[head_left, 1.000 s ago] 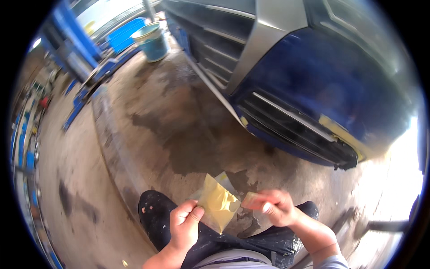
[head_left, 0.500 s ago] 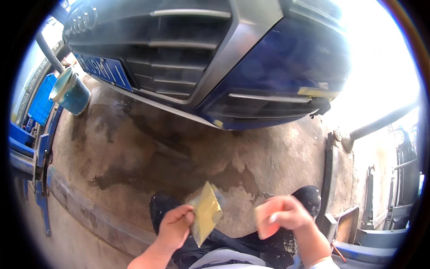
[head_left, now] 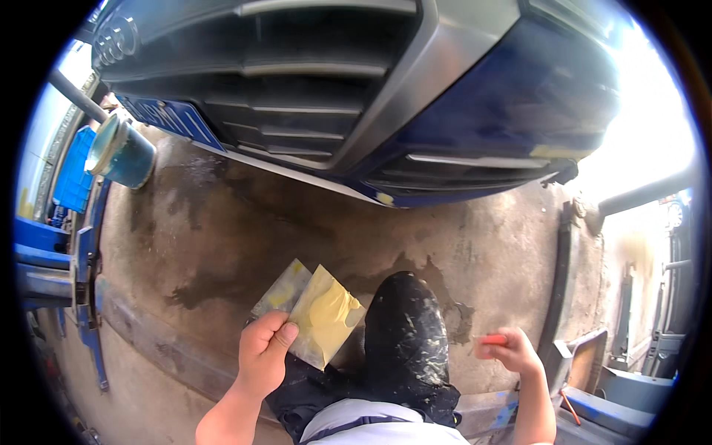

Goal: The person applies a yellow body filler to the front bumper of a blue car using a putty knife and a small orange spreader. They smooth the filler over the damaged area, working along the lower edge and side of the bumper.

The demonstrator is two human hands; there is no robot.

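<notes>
A: Holding two flat boards [head_left: 311,311] smeared with yellow filler, left hand [head_left: 263,352] — thumb on top, fingers clamped under their lower edge, over the stained concrete floor [head_left: 222,237].

B: Right hand [head_left: 515,352]?

A: Off to the side, well apart, fingers pinched on a small red spreader [head_left: 491,340].

B: Surroundings?

A: Paint-spattered black boot [head_left: 408,337] between the hands. Blue car bumper [head_left: 475,126] ahead. Teal bucket [head_left: 119,152] far left.

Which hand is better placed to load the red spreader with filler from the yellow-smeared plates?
Right, probably. The right hand pinches the red spreader and is free to cross over; the left hand is busy gripping the two yellow-smeared plates, tilted up beside the knee.
</notes>
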